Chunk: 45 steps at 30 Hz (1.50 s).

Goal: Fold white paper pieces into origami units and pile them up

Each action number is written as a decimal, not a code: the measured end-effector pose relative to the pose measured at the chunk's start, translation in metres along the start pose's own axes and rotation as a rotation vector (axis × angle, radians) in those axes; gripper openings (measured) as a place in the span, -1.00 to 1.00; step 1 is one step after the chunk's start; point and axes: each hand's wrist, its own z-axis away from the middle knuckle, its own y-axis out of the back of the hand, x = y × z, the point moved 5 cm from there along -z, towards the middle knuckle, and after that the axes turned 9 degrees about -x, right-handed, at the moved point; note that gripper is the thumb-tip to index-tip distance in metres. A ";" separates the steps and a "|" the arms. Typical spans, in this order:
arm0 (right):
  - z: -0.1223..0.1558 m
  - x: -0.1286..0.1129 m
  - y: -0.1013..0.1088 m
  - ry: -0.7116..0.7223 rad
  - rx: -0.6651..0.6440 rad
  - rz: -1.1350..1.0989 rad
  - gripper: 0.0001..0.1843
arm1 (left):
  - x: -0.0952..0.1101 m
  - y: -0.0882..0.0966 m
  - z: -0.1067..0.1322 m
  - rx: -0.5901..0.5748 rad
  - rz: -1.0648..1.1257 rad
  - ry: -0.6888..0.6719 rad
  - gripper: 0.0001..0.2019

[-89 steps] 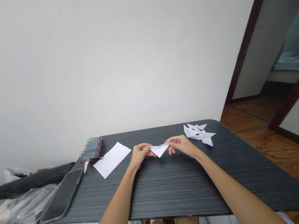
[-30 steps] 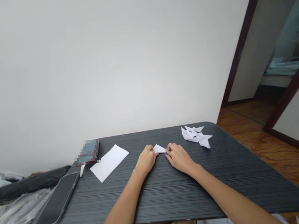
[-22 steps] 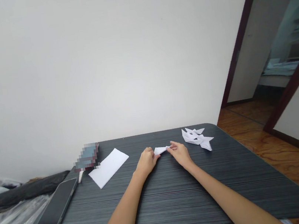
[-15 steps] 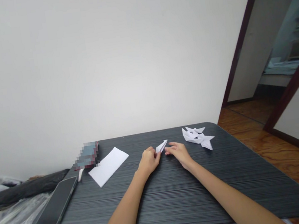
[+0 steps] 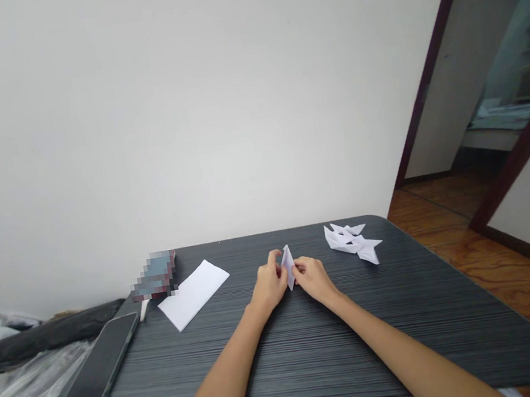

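Note:
A small folded white paper piece (image 5: pixel 287 264) stands on edge, nearly upright, over the dark striped table (image 5: pixel 316 343). My left hand (image 5: pixel 269 285) pinches its left side and my right hand (image 5: pixel 309 278) pinches its right side. Both hands are closed on it and meet at the table's middle. To the right lies a pile of several folded white paper shapes (image 5: pixel 352 242). A flat white paper rectangle (image 5: pixel 192 285) lies to the left.
A dark phone (image 5: pixel 95 370) lies face up at the table's left edge beside a blurred small object (image 5: pixel 154 275). A black bundle (image 5: pixel 40 330) and clear plastic (image 5: pixel 10 396) sit off the table at left. A wooden floor and doorway (image 5: pixel 497 124) are at right.
The paper piece was pressed flat on the table, then lifted by my left hand and turned up on edge. My right hand has come back to pinch it.

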 end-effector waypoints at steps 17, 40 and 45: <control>-0.003 0.004 0.006 -0.024 -0.109 -0.404 -0.54 | -0.014 0.007 -0.002 0.028 0.441 0.108 -0.82; -0.007 0.006 0.016 -0.025 -0.179 -0.473 -0.58 | -0.010 -0.004 -0.001 -0.156 0.757 0.064 -0.64; -0.007 0.004 0.015 -0.006 -0.168 -0.511 -0.69 | -0.006 -0.006 0.002 -0.166 0.613 0.018 -0.70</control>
